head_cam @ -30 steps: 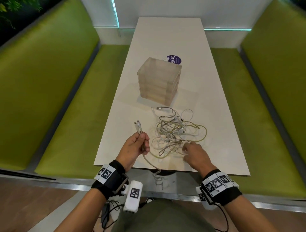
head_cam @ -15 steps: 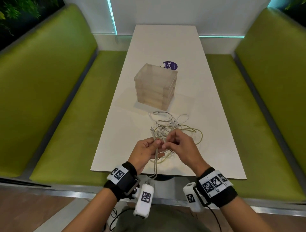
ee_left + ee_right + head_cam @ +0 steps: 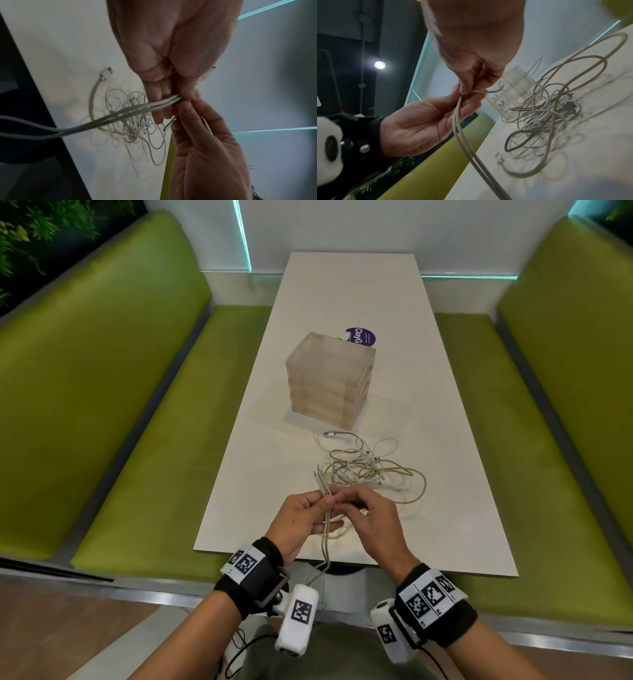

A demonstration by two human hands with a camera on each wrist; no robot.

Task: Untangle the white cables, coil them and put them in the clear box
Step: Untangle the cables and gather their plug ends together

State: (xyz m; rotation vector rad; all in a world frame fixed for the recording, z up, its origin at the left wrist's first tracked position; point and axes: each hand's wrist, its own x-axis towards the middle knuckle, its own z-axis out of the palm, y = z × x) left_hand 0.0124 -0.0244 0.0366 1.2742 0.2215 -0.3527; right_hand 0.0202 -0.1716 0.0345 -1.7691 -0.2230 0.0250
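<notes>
Head view: a person sits at the near end of a long white table (image 3: pixel 349 296) w/ green benches (image 3: pixel 102 392) on both sides. The left hand (image 3: pixel 301 518) pinches a doubled white cable (image 3: pixel 325 525) between thumb and fingers, its two plug ends sticking up past the fingertips and the rest hanging off the near table edge. The right hand (image 3: pixel 370 515), fingers curled, pinches the same cable just beside the left. Behind the hands lies the tangled pile of white cables (image 3: pixel 370 467); farther back stands the clear box (image 3: pixel 330 380) (a purple sticker (image 3: pixel 361 335) shows behind it).

Left wrist view: the left hand's (image 3: pixel 171 54) thumb clamps two parallel strands (image 3: pixel 120 115); the right hand's (image 3: pixel 202 135) fingertips meet it from below. The tangle (image 3: pixel 133 121) sits on the table.

Right wrist view: the right hand (image 3: pixel 476 54) nips the cable (image 3: pixel 458 121) against the left hand (image 3: pixel 423 121), palm up. The pile (image 3: pixel 547 108) and the box (image 3: pixel 517 88) lie beyond.
</notes>
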